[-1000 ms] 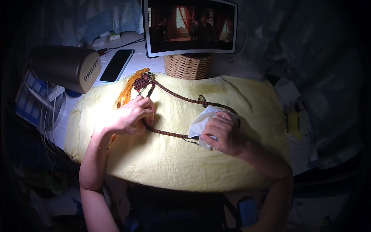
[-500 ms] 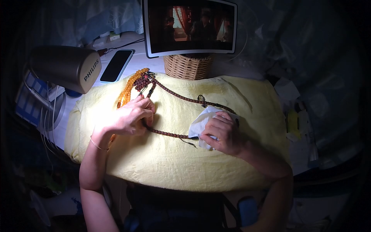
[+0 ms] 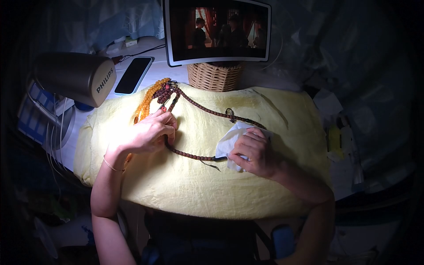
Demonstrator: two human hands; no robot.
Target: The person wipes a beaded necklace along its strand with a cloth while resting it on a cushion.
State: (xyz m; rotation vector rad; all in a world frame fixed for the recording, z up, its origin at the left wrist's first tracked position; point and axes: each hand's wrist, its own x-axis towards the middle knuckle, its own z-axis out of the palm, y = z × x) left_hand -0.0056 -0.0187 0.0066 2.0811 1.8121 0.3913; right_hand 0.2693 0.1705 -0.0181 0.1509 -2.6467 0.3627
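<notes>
A long string of dark brown beads (image 3: pixel 207 110) runs in a loop over the yellow cloth (image 3: pixel 185 185). My left hand (image 3: pixel 155 130) is closed on the loop's left part, its fingertips pinched on the beads. My right hand (image 3: pixel 254 150) is closed round a white cloth (image 3: pixel 229 139), pressed over the right end of the loop; the beads under it are hidden. An orange bead strand (image 3: pixel 145 104) lies beside my left hand and passes under the wrist. At the loop's upper left sits a bunch of dark beads (image 3: pixel 164 95) with a small red bead.
A Philips lamp (image 3: pixel 73 77) lights the left side, close to my left arm. Behind the cloth are a phone (image 3: pixel 134 75) and a wicker basket (image 3: pixel 215 76) below a tablet screen (image 3: pixel 218 31). Cables hang at the left; papers (image 3: pixel 327 100) lie at the right.
The lower bead strand and its loose cord have shifted slightly, and the dark bead bunch has moved a little. Both hands stay nearly in place. The picture on the screen differs.
</notes>
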